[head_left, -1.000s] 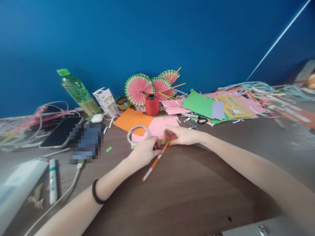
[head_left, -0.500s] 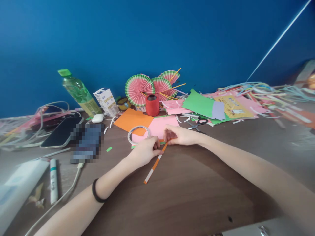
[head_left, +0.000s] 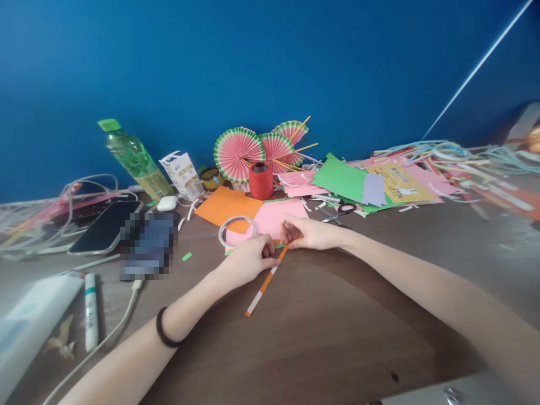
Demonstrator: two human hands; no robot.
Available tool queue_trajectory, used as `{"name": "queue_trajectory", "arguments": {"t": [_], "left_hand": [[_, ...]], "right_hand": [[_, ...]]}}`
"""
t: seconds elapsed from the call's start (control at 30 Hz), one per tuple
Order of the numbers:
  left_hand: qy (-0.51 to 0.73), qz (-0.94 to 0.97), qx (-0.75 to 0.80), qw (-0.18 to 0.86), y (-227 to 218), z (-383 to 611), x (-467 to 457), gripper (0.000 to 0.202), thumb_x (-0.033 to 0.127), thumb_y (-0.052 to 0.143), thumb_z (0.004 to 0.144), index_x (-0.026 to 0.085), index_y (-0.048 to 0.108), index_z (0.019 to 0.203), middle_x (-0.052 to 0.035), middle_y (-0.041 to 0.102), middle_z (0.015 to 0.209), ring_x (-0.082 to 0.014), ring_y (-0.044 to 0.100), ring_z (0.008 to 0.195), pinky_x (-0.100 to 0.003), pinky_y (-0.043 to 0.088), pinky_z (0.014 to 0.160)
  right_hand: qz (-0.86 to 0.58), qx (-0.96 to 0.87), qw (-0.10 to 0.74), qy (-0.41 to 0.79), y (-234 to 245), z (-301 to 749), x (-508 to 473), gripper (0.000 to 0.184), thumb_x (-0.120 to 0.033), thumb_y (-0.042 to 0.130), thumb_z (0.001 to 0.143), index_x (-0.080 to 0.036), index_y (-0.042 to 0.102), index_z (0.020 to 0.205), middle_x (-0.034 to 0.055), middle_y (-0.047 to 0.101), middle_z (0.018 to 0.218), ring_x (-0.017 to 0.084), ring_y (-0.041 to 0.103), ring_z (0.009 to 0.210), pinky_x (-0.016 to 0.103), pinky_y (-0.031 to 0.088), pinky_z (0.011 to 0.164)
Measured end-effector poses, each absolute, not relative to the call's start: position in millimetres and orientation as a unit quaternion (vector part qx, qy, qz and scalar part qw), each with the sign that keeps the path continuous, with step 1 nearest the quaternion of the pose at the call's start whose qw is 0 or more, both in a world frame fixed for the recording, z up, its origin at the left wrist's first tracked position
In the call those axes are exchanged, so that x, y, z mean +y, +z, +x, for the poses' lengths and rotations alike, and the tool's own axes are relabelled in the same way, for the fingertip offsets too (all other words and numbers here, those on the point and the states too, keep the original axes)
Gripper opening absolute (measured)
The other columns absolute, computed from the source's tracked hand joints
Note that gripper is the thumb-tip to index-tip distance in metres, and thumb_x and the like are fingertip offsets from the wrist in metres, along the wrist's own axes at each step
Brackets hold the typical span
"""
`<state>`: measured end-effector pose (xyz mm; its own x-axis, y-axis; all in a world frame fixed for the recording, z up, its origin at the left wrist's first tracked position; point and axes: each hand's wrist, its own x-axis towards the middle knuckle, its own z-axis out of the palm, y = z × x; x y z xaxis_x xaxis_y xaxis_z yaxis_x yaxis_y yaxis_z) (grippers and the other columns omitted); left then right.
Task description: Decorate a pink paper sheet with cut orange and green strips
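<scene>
An orange paper strip [head_left: 264, 288] with white patches slants over the brown table, its lower end towards me. My left hand [head_left: 247, 257] pinches its middle between thumb and fingers. At the strip's upper end, the fingers of my right hand [head_left: 310, 233] are closed on it, and they partly hide that end. Just behind my hands lie pink paper [head_left: 276, 216], an orange sheet [head_left: 225, 205] and a roll of tape [head_left: 221, 236]. Scissors [head_left: 337, 215] rest beyond my right wrist.
A red thread spool [head_left: 261, 183] stands before pleated paper fans [head_left: 239, 153] at the blue wall. Green paper [head_left: 340, 179] is stacked right of them. To the left are a bottle [head_left: 135, 160], a small carton [head_left: 183, 175], phones [head_left: 107, 225], a marker [head_left: 91, 312] and a white cable [head_left: 122, 323].
Both hands keep their hold on the paper strip in nearly the same place. Only a very slight shift of the view shows.
</scene>
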<state>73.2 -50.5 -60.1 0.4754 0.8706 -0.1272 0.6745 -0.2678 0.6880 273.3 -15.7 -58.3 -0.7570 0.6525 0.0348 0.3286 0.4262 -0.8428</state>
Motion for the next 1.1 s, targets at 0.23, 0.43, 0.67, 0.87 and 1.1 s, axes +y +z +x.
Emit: {"name": "queue_trajectory", "arguments": {"t": [0.23,0.43,0.67,0.87,1.1], "left_hand": [[0.155,0.780,0.468,0.385,-59.4,72.0,-50.2,0.013,0.022,0.058,0.067,0.020,0.053,0.078,0.0035,0.054,0.068,-0.0113,0.050,0.060,-0.023,0.038,0.056],[0.180,0.763,0.452,0.426,-52.0,78.2,-54.8,0.005,0.021,0.054,0.070,0.018,0.054,0.074,0.0039,0.054,0.062,-0.0108,0.051,0.058,-0.023,0.040,0.056],[0.233,0.688,0.426,0.540,-51.2,80.0,-51.2,0.014,0.028,0.054,0.073,0.015,0.056,0.077,-0.0046,0.064,0.081,-0.0139,0.058,0.075,-0.029,0.045,0.074],[0.219,0.660,0.409,0.591,-45.4,79.9,-50.0,0.018,0.022,0.053,0.073,0.014,0.055,0.088,-0.0060,0.068,0.084,-0.0134,0.060,0.076,-0.027,0.045,0.073],[0.223,0.677,0.411,0.568,-44.6,82.8,-55.3,0.021,0.031,0.049,0.080,0.015,0.063,0.081,-0.0005,0.060,0.072,-0.0069,0.053,0.059,-0.017,0.043,0.053]], "right_hand": [[-0.277,-0.775,0.240,0.515,-50.5,267.7,-22.1,0.027,-0.017,0.059,0.073,-0.020,0.036,0.085,-0.0023,0.053,0.077,0.010,0.052,0.068,0.024,0.041,0.062],[-0.285,-0.747,0.311,0.515,-48.7,261.7,-27.1,0.029,-0.016,0.060,0.072,-0.022,0.035,0.087,-0.0021,0.053,0.077,0.011,0.054,0.073,0.026,0.042,0.065],[-0.290,-0.751,0.329,0.493,-45.1,260.3,-28.6,0.026,-0.014,0.058,0.072,-0.021,0.038,0.087,-0.0011,0.053,0.077,0.012,0.054,0.073,0.027,0.044,0.065],[-0.292,-0.749,0.367,0.468,-49.2,261.8,-24.5,0.029,-0.013,0.058,0.071,-0.021,0.039,0.091,-0.0008,0.053,0.078,0.012,0.055,0.074,0.027,0.044,0.066],[-0.271,-0.729,0.387,0.496,-43.0,258.5,-31.3,0.027,-0.013,0.057,0.073,-0.021,0.037,0.089,0.0009,0.060,0.082,0.013,0.058,0.076,0.027,0.044,0.063]]}}
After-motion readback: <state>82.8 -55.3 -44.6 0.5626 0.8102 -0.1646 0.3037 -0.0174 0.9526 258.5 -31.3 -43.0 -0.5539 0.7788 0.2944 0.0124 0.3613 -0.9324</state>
